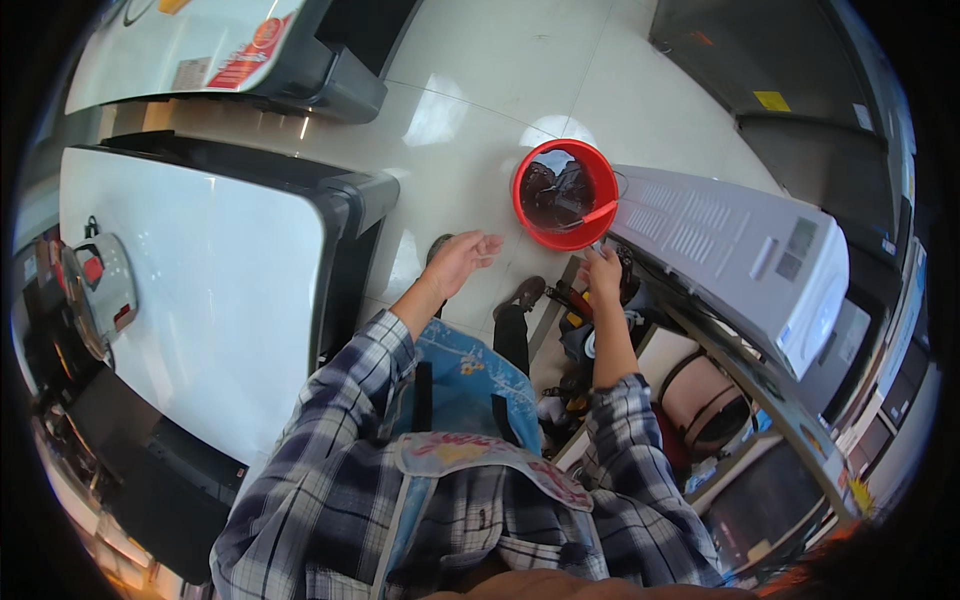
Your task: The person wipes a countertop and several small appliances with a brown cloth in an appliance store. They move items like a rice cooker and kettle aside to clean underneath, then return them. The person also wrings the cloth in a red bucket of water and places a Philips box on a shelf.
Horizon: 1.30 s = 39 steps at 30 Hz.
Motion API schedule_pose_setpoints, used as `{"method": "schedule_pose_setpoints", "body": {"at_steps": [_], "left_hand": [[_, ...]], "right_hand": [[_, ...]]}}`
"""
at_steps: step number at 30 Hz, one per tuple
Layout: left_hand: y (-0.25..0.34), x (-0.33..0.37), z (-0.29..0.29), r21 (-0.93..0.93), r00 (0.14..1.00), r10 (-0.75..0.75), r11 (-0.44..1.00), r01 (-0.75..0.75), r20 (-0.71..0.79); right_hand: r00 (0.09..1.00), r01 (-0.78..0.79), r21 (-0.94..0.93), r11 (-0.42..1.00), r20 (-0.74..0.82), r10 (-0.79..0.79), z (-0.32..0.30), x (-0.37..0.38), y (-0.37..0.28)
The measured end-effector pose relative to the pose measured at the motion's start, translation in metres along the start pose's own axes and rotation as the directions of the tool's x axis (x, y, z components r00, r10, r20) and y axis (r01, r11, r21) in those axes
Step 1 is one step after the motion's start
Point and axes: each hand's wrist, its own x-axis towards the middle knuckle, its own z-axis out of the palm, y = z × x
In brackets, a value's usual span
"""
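Note:
A red bucket (523, 213) stands on the tiled floor in front of me. It holds what looks like dark cloth (572, 187) in water, and its handle's red grip (600, 212) lies across the right side of the rim. My left hand (466, 259) is held out short of the bucket, its fingers extended and nothing in them. Close to the bucket's near right edge is my right hand (603, 272). Its fingers are curled around a small greyish thing, too little of which shows to name.
At my left stand a large white-topped appliance (200, 280) and a grey-and-white device (100, 285) on it. A tall white vented unit (720, 235) stands to the right of the bucket. Below it are shelves with a pink rounded appliance (700, 395). Dark panels (790, 90) line the far right.

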Motion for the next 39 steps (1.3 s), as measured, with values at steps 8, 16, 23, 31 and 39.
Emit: {"method": "schedule_pose_setpoints", "body": {"at_steps": [8,16,23,31,39], "left_hand": [[-0.106,0.035,-0.037,0.079,0.986,-0.145,0.985,0.151,-0.085],[-0.16,0.085,-0.04,0.116,0.976,-0.218,0.969,0.219,-0.022],[-0.179,0.101,-0.023,-0.025,0.995,-0.094,0.995,0.094,-0.009],[-0.172,0.139,0.0,-0.072,0.996,-0.094,0.993,0.093,-0.007],[-0.105,0.238,0.047,-0.421,0.899,-0.41,0.851,0.315,-0.155]], "right_hand": [[0.726,0.565,0.03,0.824,0.456,-0.514,0.117,0.059,-0.007],[0.937,0.296,-0.298,0.908,0.274,-0.216,0.114,0.217,0.102],[0.97,0.238,-0.598,0.766,0.187,-0.155,0.171,0.284,0.119],[0.954,-0.124,0.507,0.853,0.297,-0.038,0.103,0.227,0.083],[0.936,0.013,0.57,0.821,0.281,-0.21,0.009,0.074,-0.001]]}}
